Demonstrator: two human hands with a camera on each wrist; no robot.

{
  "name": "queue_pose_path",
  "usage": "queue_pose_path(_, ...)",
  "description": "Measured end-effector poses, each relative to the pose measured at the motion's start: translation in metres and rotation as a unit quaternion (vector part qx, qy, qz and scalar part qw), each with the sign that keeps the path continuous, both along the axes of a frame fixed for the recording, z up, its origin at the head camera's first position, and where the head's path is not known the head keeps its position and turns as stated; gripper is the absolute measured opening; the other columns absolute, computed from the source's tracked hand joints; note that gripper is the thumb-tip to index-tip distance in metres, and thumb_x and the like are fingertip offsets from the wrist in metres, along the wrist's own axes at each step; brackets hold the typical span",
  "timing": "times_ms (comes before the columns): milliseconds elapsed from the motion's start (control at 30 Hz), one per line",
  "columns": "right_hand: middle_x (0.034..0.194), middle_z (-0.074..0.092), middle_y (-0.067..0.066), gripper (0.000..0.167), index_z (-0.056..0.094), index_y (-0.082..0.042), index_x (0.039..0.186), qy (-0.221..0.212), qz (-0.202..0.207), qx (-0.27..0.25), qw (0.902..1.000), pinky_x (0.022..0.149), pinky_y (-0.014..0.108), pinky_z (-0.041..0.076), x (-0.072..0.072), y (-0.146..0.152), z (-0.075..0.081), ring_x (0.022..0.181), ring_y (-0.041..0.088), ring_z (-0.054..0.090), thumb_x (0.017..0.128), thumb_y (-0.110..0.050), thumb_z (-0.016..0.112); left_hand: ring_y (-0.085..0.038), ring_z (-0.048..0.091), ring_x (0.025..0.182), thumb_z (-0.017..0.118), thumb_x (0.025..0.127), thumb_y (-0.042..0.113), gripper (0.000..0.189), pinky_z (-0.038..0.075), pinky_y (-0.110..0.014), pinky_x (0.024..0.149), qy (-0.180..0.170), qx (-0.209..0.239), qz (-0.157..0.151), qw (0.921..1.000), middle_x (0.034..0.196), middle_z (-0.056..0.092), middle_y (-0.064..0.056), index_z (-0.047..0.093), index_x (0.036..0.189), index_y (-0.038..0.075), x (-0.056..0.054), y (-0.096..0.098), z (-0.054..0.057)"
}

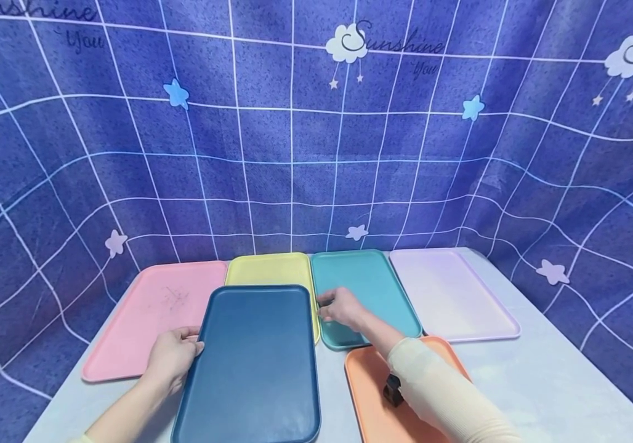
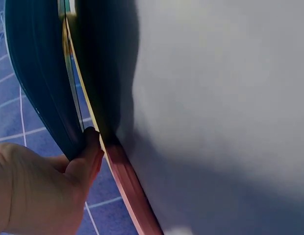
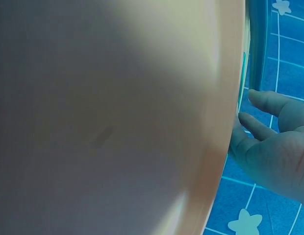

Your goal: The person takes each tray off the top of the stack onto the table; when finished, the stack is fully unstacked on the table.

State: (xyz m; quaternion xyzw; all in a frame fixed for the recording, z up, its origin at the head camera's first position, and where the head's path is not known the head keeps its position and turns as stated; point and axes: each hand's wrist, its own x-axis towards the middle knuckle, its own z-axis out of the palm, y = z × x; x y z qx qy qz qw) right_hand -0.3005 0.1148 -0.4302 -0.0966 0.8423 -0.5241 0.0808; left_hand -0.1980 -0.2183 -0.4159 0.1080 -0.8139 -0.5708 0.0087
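Note:
A dark blue rectangular tray (image 1: 252,363) overlaps the near part of a yellow tray (image 1: 272,264) in the head view. My left hand (image 1: 175,357) pinches its left edge between thumb and fingers. In the left wrist view, a gap separates the dark blue tray (image 2: 44,88) from the table (image 2: 220,98). Over a teal tray (image 1: 363,283), my right hand (image 1: 341,307) is beside the dark blue tray's right edge. Its thumb tip meets that edge in the right wrist view, while the fingers of this hand (image 3: 279,137) stay apart from the thumb; firm contact cannot be told.
A pink tray (image 1: 167,314) lies at the left and a lilac tray (image 1: 455,295) at the right. Under my right forearm is an orange tray (image 1: 366,387), partly hidden by the sleeve (image 1: 444,387). A blue patterned curtain (image 1: 261,135) hangs behind the table.

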Motion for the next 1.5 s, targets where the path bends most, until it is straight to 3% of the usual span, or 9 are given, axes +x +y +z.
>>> queue_pose_path(367,0.118,0.070,0.020,0.041,0.067,0.008,0.124,-0.001,-0.006,-0.008,1.0000,0.069,0.031,0.062,0.000,-0.001,0.000,0.076,0.020,0.071,0.084,0.013,0.064,-0.030,0.072,0.094,0.052,0.095,-0.010,0.040,0.063,-0.038,0.075,-0.016,0.023,-0.006,0.9996,0.120,0.063,-0.034,0.047,0.134,-0.019,0.023,0.013,0.000)
queue_pose_path(600,0.121,0.068,0.023,0.042,0.066,0.009,0.124,0.002,0.003,-0.006,1.0000,0.079,0.036,0.062,0.001,0.000,0.000,0.088,0.026,0.073,0.085,0.021,0.056,-0.028,0.072,0.089,0.052,0.094,-0.010,0.041,0.063,-0.041,0.073,-0.030,0.031,0.004,0.9991,0.112,0.068,-0.030,0.048,0.134,-0.019,0.038,0.019,-0.007)
queue_pose_path(733,0.122,0.068,0.024,0.047,0.065,0.011,0.126,0.004,0.007,-0.003,1.0000,0.078,0.033,0.062,0.001,0.000,0.000,0.093,0.029,0.072,0.082,0.022,0.052,-0.029,0.073,0.088,0.053,0.093,-0.010,0.042,0.063,-0.042,0.072,-0.040,0.045,0.005,0.9982,0.111,0.068,-0.031,0.046,0.134,-0.019,0.046,0.024,-0.010)
queue_pose_path(933,0.123,0.068,0.020,0.045,0.068,0.006,0.124,0.025,-0.002,0.050,0.9985,0.065,0.025,0.053,0.000,0.003,0.001,0.101,0.027,0.064,0.082,0.018,0.057,-0.029,0.072,0.090,0.055,0.093,-0.010,0.043,0.062,-0.044,0.071,-0.057,0.045,-0.007,0.9974,0.107,0.069,-0.030,0.046,0.133,-0.022,0.054,0.030,-0.013)
queue_pose_path(1100,0.119,0.070,0.019,0.039,0.070,0.007,0.122,0.049,0.007,0.068,0.9965,0.068,0.024,0.051,-0.001,0.003,0.002,0.107,0.028,0.062,0.084,0.014,0.064,-0.028,0.072,0.088,0.055,0.093,-0.010,0.042,0.062,-0.044,0.070,-0.063,0.053,-0.011,0.9966,0.104,0.070,-0.025,0.046,0.133,-0.020,0.059,0.035,-0.013)
queue_pose_path(1333,0.120,0.067,0.026,0.040,0.065,0.013,0.124,0.017,0.010,0.018,0.9996,0.076,0.031,0.062,-0.001,0.002,0.003,0.099,0.032,0.069,0.085,0.017,0.061,-0.027,0.072,0.080,0.056,0.092,-0.009,0.039,0.062,-0.044,0.065,-0.071,0.046,-0.017,0.9963,0.096,0.073,-0.017,0.050,0.129,-0.019,0.068,0.041,-0.016)
queue_pose_path(1500,0.124,0.062,0.031,0.040,0.060,0.017,0.127,-0.008,0.014,-0.021,0.9997,0.081,0.035,0.062,-0.001,0.001,0.003,0.104,0.039,0.069,0.087,0.020,0.056,-0.028,0.072,0.076,0.058,0.091,-0.008,0.040,0.062,-0.044,0.063,-0.098,0.033,-0.020,0.9944,0.093,0.074,-0.013,0.051,0.129,-0.016,0.074,0.042,-0.018)
